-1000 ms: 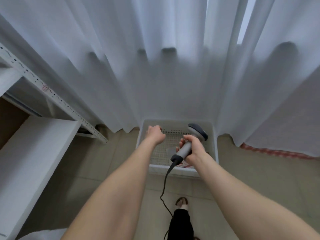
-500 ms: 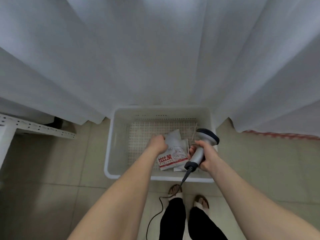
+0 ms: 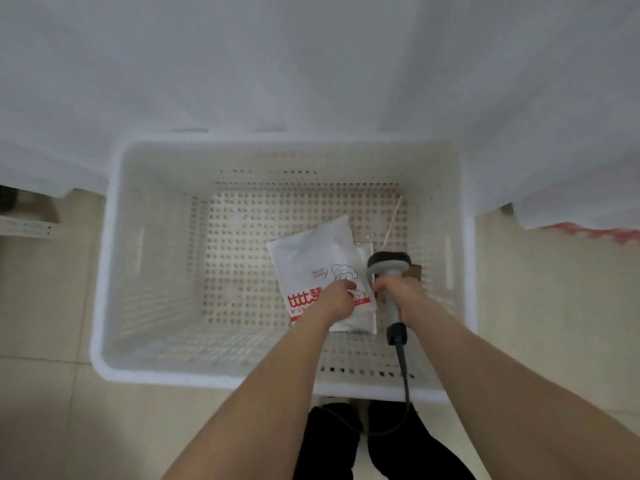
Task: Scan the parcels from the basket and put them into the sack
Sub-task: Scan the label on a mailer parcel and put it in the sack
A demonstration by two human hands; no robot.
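Note:
A white perforated plastic basket [image 3: 114,271] stands on the tiled floor below me. On its bottom lies a white parcel bag with red print [image 3: 315,258], with another pale parcel partly under it. My left hand [image 3: 337,299] is down on the printed bag's near edge, fingers curled at it; a firm hold cannot be made out. My right hand [image 3: 398,289] grips the handle of a grey barcode scanner [image 3: 389,265], whose dark head hangs just right of the bag. The scanner's cable [image 3: 403,362] trails over the basket's near rim. No sack is in view.
White curtains [image 3: 311,64] hang right behind the basket. A shelf's metal edge [image 3: 24,226] shows at the left. A brown piece [image 3: 414,271] lies by the scanner head, and a thin stick [image 3: 393,220] leans in the basket. My dark trouser legs [image 3: 346,445] stand at the near rim.
The view has tilted down and closed in on the basket. Both hands have gone lower into it, the left onto the printed bag, the scanner head close beside it.

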